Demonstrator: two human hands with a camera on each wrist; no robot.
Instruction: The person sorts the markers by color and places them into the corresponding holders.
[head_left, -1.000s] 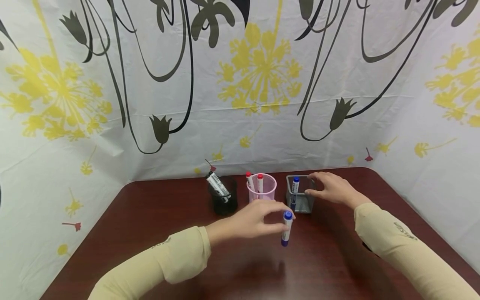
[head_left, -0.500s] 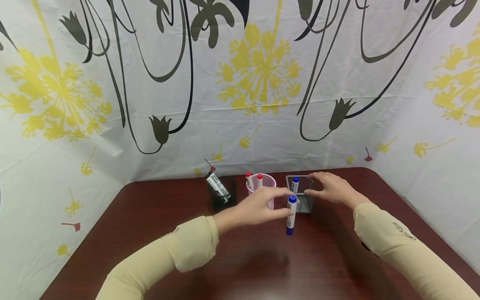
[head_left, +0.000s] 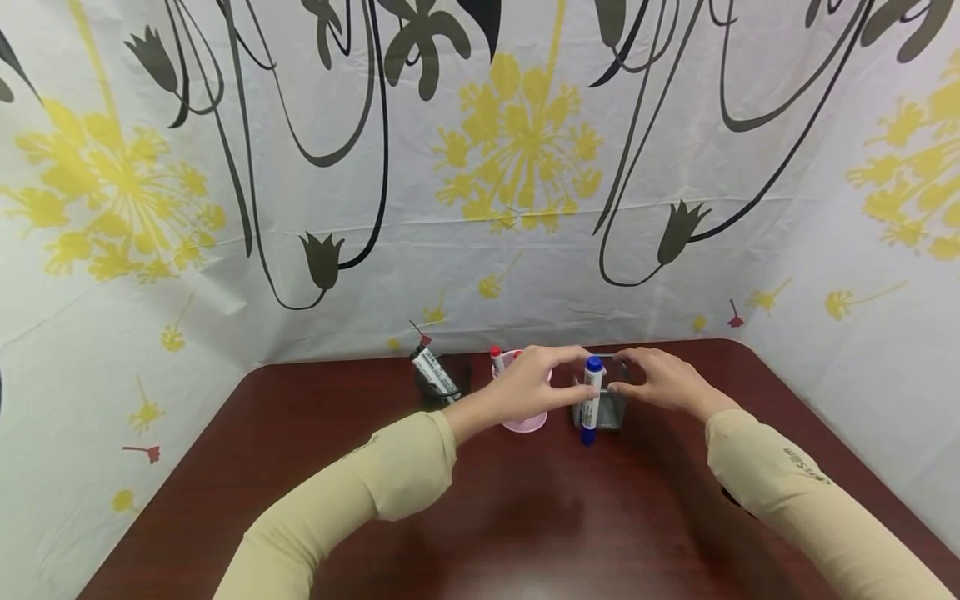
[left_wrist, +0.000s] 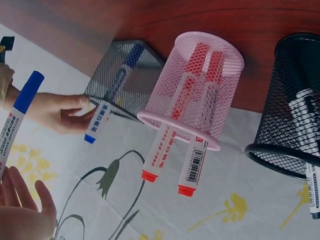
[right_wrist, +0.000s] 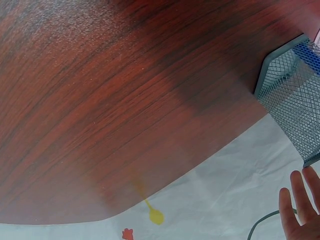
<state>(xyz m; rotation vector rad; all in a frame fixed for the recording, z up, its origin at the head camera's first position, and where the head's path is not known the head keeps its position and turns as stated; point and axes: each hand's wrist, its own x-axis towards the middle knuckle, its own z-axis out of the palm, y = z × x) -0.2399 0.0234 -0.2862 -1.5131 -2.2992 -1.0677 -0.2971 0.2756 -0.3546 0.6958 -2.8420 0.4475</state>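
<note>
My left hand (head_left: 528, 382) pinches a blue-capped whiteboard marker (head_left: 592, 402) between thumb and fingers. The marker is upright, cap up, and in the head view it overlaps the front of the grey mesh pen holder (head_left: 612, 410). At that holder's right side, my right hand (head_left: 666, 379) holds the rim with thumb and fingers. Inside the holder, another blue marker (left_wrist: 101, 117) stands at a slant, visible in the left wrist view but hidden in the head view. Only fingers of the right hand (right_wrist: 302, 205) show in the right wrist view, at the holder's rim.
Beside the grey holder stands a pink mesh cup (left_wrist: 225, 105) with two red markers (left_wrist: 192, 167). Left of it is a black mesh cup (head_left: 459, 371) with black markers (head_left: 435, 373). A patterned cloth (head_left: 480, 317) hangs behind the dark wooden table (head_left: 315, 433).
My left hand has moved forward, slightly right, carrying the blue marker from in front of the holders to the grey one. My right hand has stayed at the grey holder.
</note>
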